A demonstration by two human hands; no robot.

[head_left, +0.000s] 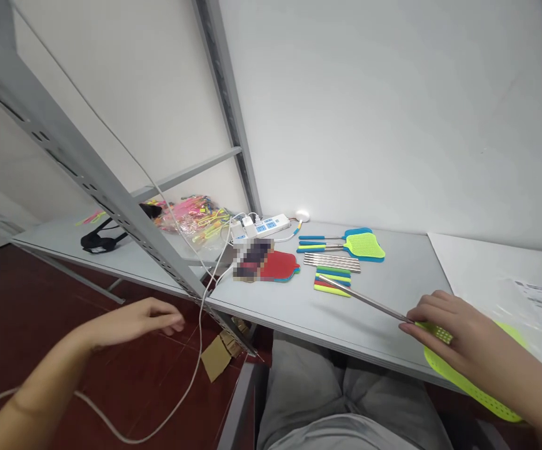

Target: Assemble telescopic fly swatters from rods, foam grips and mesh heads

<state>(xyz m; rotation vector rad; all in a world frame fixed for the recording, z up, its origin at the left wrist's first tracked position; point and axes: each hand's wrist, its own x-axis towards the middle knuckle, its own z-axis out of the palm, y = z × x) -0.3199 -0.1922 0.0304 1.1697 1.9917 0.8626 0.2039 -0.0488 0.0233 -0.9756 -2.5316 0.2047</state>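
My right hand (458, 340) is closed around a yellow-green fly swatter (474, 387), gripping it where the perforated head meets the metal rod. The bare rod points left above several coloured handle sleeves (332, 275) lying in a row on the table. My left hand (134, 322) hangs in the air left of the table's front edge, fingers loosely bent and holding nothing. Behind the sleeves lie several metal rods (331, 262) side by side. Farther back are fly swatters with handles (364, 245), blue and yellow-green. A stack of swatter heads (279, 265), red on top, lies to the left.
A blurred-out object (252, 259) covers part of the red stack. Behind it stands a power strip (271, 225) with plugs; a white cable (200, 337) hangs over the edge. A grey metal post (111, 181) rises at left. Plastic packaging (533, 306) lies at right.
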